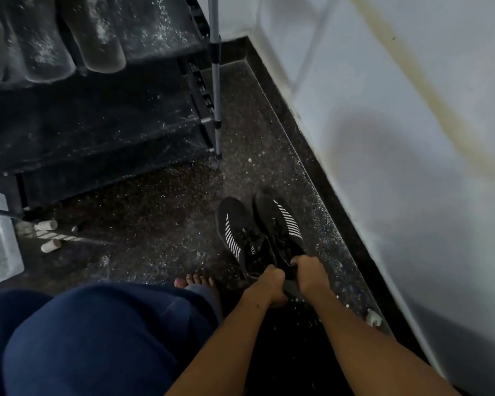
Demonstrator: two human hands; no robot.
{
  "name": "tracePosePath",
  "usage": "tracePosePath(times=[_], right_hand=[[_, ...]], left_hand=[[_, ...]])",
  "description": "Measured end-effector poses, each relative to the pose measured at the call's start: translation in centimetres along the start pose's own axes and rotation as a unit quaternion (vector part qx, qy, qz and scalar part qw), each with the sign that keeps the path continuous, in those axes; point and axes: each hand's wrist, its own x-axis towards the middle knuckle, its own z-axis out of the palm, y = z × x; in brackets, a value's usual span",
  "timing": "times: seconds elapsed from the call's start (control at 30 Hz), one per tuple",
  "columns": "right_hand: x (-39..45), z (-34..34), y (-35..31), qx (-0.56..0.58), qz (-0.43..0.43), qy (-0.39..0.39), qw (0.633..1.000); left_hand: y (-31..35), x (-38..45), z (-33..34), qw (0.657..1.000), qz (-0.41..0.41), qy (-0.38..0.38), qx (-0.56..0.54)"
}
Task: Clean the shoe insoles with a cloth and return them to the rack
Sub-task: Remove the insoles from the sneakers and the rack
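My left hand (269, 284) and right hand (307, 274) are both down at the heel end of the right shoe (280, 224), the one nearer the wall (412, 138), which sits on the speckled floor (155, 224) just beside its mate, the left shoe (237, 235). Each grip is curled tight on dark material at the shoe's opening; whether that is the collar or the insole itself I cannot tell, since my knuckles hide it. The insole, I judge, is inside the shoe. To do this well I should pin the heel with one hand and draw the insole back with the other, low and steady, so it does not crease. No cloth is in sight. The rack (97, 132) stands far left, dusty.
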Motion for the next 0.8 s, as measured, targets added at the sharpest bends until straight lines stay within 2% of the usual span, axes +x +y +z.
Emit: tracePosePath(times=[0.23,0.3,0.37,0.47,0.63,0.8], right_hand=[[-0.7,0.6,-0.6,0.035,0.035,-0.023,0.999],[-0.8,0.2,-0.9,0.069,0.056,-0.023,0.996],[-0.9,-0.1,-1.2,0.081,0.059,-0.014,0.995],[-0.7,-0.6,-1.5,0.069,0.022,-0.006,0.997],[-1.7,-2.9,-4.3,0.058,-0.051,-0.003,0.997],[-3.9,-6.6,-9.2,0.055,-0.106,0.036,0.992]], left_hand=[[-0.4,0.0,0.6,0.993,-0.045,-0.022,-0.103],[-0.3,-0.1,0.0,0.983,-0.059,-0.004,-0.173],[-0.4,0.1,-0.4,0.965,-0.087,0.048,-0.245],[-1.1,0.4,-1.5,0.916,-0.122,0.146,-0.352],[0.2,-2.8,-5.5,0.848,-0.137,0.267,-0.437],[0.5,-5.4,-9.7,0.739,-0.110,0.369,-0.553]])
